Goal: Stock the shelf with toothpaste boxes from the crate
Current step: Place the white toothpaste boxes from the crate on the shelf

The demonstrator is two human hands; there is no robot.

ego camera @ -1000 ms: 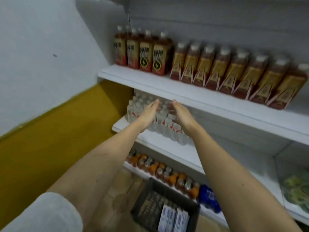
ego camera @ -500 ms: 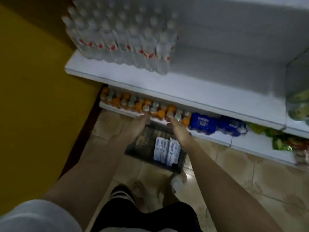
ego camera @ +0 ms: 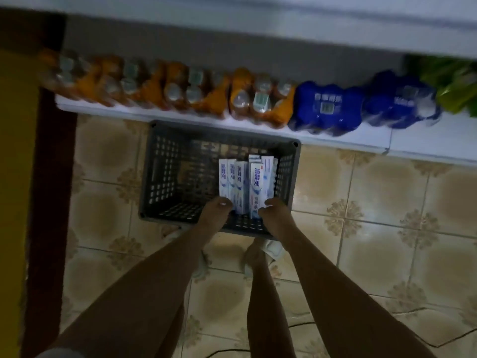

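both hands have dropped from above the crate's far rim down into it since half a second ago. the dark grey perforated plastic crate sits on the patterned tan tile floor, against the low white shelf. white and blue toothpaste boxes stand upright in its right half. the left hand and right hand flank the row's near end, fingers curled, seemingly grasping the boxes, though blur hides it. orange bottle packs and blue wrapped packs line the shelf.
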